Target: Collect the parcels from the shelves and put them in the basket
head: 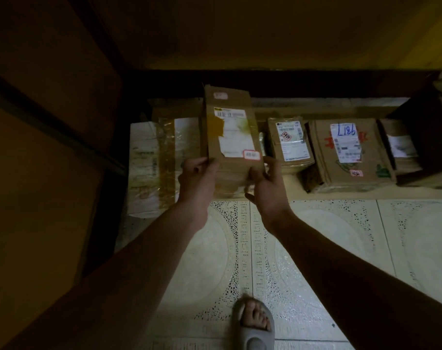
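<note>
Dimly lit, both hands — left, right — grip clamped on a brown, white-labelled cardboard parcel.

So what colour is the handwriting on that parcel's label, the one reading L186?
Blue, on the white label; head view.

Both hands hold a tall parcel above the low shelf; a flat parcel lies left of it, three smaller parcels in a row to its right
</note>
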